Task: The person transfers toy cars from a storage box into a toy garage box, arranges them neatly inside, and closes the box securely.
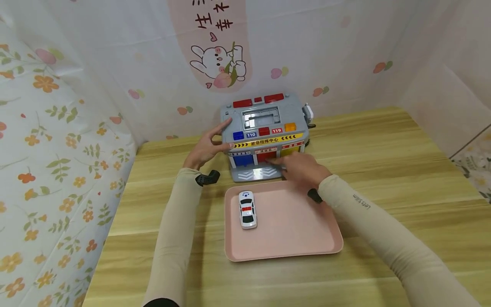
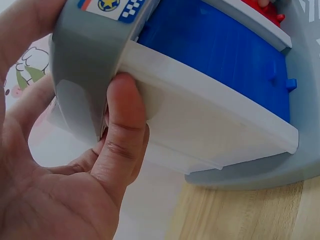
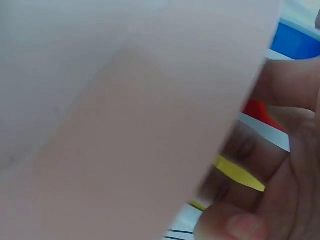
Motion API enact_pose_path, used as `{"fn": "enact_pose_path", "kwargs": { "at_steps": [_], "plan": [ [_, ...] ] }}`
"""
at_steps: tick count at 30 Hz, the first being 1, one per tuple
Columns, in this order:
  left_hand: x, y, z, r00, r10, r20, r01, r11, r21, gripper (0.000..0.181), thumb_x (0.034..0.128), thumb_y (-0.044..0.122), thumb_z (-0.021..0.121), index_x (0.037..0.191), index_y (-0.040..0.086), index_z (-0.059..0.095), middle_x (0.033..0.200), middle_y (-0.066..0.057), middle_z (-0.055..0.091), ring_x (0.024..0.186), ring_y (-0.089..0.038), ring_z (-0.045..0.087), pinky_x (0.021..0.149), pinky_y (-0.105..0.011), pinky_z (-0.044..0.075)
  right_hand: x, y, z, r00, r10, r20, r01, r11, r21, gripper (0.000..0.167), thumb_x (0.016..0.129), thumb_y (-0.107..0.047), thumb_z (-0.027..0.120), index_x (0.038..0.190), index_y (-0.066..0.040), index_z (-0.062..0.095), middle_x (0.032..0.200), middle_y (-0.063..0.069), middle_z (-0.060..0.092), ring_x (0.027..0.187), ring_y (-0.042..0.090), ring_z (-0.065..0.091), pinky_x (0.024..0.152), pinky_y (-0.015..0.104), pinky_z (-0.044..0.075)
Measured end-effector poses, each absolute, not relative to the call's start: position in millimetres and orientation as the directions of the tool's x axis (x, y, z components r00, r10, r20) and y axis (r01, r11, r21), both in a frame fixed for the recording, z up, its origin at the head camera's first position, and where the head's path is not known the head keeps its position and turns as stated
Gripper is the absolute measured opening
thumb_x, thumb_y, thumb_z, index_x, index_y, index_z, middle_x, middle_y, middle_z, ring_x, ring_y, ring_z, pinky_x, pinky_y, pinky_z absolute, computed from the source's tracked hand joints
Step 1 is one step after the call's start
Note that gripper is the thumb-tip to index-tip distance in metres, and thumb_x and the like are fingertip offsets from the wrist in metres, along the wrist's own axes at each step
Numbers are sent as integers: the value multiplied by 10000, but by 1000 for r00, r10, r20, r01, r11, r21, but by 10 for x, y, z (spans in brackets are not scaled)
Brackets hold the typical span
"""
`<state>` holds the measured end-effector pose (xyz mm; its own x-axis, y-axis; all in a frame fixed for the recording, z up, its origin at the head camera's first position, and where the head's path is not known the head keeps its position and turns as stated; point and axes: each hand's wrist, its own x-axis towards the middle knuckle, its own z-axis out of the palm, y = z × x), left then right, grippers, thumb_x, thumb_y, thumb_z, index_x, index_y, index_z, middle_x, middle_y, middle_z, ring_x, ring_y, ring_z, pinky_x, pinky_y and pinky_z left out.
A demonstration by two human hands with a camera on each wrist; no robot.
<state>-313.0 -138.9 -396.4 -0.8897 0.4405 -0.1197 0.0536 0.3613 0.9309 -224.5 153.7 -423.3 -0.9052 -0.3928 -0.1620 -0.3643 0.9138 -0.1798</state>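
A grey toy emergency station (image 1: 261, 123) stands at the back of the table, with a blue door (image 1: 243, 160), a red door (image 1: 266, 156) and a yellow door (image 1: 289, 151) along its front. My left hand (image 1: 207, 147) grips the left edge of its roof; in the left wrist view the thumb (image 2: 125, 105) presses under the overhang. My right hand (image 1: 303, 167) is at the station's front, its index finger reaching to the red door. Other right fingers (image 3: 240, 185) are bent, and the fingertip's contact is partly hidden. A white toy police car (image 1: 247, 209) lies in the pink tray.
The pink tray (image 1: 287, 251) sits just in front of the station, below my right wrist, and its rim blocks much of the right wrist view. Behind the wooden table (image 1: 383, 170) hangs a printed curtain (image 1: 134, 64). A white nozzle-like part (image 1: 308, 113) juts from the station's right side.
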Motion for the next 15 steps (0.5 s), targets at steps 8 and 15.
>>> {"fn": "enact_pose_path", "kwargs": {
  "at_steps": [8,15],
  "plan": [
    [-3167,-1374,-3984,-890,438,-127,61,390,919,777,888,284,750,1503,536,349,1444,-152,363,1343,-460,500,1162,-618,379,-2253,1526,-4181,-897,-390,-207,-344,911,-227,547,975,-203,604,1493,-331,483,1277,149,658,921,275,609,795,422,584],
    [-3168,-1382,-3996,-886,449,-114,72,376,924,776,898,254,733,1519,508,343,1473,-155,345,1367,-476,463,1163,-633,368,-2253,1501,-4114,-883,-440,-162,-385,878,-285,561,954,-178,637,1485,-300,502,1342,148,634,898,282,611,770,386,561]
  ]
}}
